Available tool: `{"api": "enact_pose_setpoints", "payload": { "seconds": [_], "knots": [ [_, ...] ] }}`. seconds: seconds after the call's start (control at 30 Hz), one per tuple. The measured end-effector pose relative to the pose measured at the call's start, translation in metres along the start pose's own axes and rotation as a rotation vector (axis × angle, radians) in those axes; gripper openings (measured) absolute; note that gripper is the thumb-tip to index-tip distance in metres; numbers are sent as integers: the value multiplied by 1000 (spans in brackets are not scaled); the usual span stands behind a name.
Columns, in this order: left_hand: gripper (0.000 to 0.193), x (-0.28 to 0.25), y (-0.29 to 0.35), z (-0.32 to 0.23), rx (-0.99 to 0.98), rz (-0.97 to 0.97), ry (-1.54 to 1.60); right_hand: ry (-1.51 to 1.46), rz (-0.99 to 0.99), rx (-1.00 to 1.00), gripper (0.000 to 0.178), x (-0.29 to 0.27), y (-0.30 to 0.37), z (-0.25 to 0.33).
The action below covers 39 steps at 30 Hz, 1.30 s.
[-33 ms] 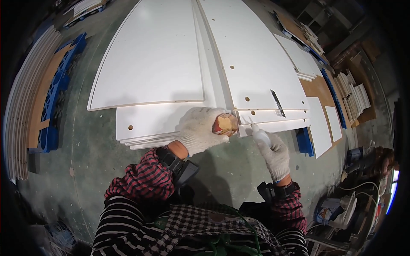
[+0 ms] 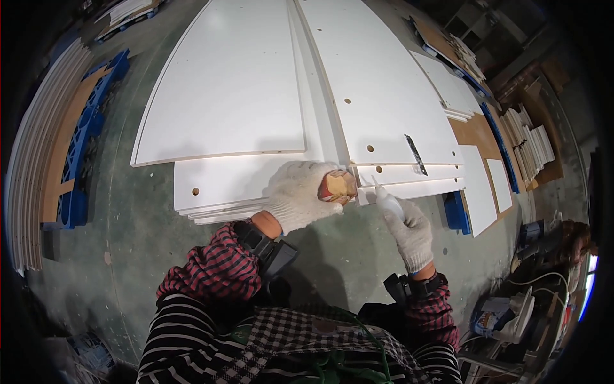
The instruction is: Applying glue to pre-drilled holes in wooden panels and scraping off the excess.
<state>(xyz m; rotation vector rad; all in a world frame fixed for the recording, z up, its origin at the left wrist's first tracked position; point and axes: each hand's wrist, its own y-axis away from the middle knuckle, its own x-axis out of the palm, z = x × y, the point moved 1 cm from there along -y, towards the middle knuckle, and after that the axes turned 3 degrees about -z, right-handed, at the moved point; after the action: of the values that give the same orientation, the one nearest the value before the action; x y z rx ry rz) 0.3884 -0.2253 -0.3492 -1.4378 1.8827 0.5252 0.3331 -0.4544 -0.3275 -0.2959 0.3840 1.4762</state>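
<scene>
My left hand (image 2: 297, 195), in a whitish knit glove, is closed around a roundish red-and-tan lump (image 2: 338, 187), whose kind I cannot make out. It rests against the near corner of the right white panel (image 2: 390, 96), by the gap between the panels. My gloved right hand (image 2: 412, 233) grips a small whitish squeeze bottle (image 2: 392, 206). The bottle's thin nozzle points up and left, close to the near edges of the stacked panels. Round holes and a dark strip (image 2: 416, 154) mark the right panel. To its left lies another white panel (image 2: 230, 83) on a stack.
On the left, many boards (image 2: 38, 147) are piled beside a blue pallet (image 2: 93, 125). More white boards (image 2: 478, 185) and cut pieces (image 2: 527, 141) lie on the right. A cluttered cart (image 2: 511, 326) stands at the lower right, with cables hanging near it.
</scene>
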Motion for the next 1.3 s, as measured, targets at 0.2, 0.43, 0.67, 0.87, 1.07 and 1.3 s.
{"api": "enact_pose_setpoints", "payload": {
  "seconds": [0.2, 0.43, 0.67, 0.87, 1.07, 1.3],
  "knots": [
    [60, 4, 0, 4, 24, -30, 9, 161, -5, -77, 30, 2, 5, -18],
    [59, 3, 3, 5, -47, -152, -7, 34, -34, -102, 25, 18, 7, 14],
    [57, -1, 3, 12, -49, -226, -61, -82, 203, -157, 18, 63, 14, 31],
    [65, -7, 17, 29, -38, -298, -58, -221, 235, -92, 21, 82, 17, 36],
    [47, -24, 48, 19, -203, -151, 827, -231, 221, -54, 23, 84, 9, 27],
    [27, -14, 52, 24, -279, 153, 1033, -175, 391, 142, 25, 90, 6, 44]
  ]
}}
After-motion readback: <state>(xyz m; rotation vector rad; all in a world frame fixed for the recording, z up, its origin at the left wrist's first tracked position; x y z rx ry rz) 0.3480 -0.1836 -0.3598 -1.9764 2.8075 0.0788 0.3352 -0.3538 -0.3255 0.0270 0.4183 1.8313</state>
